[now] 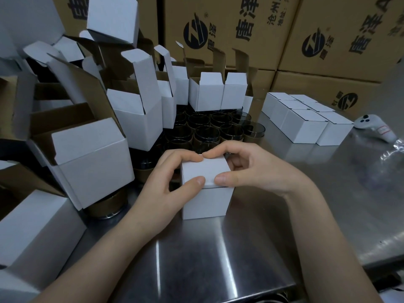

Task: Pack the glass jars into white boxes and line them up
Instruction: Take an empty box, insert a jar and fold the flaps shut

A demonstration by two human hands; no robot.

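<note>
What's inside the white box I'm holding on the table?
Its inside is covered: the white box has its lid folded down, pinched by the left hand and right hand. Whatever it holds cannot be seen.

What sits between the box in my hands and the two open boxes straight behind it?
Packed glass jars, just beyond the box, in the head view.
</note>
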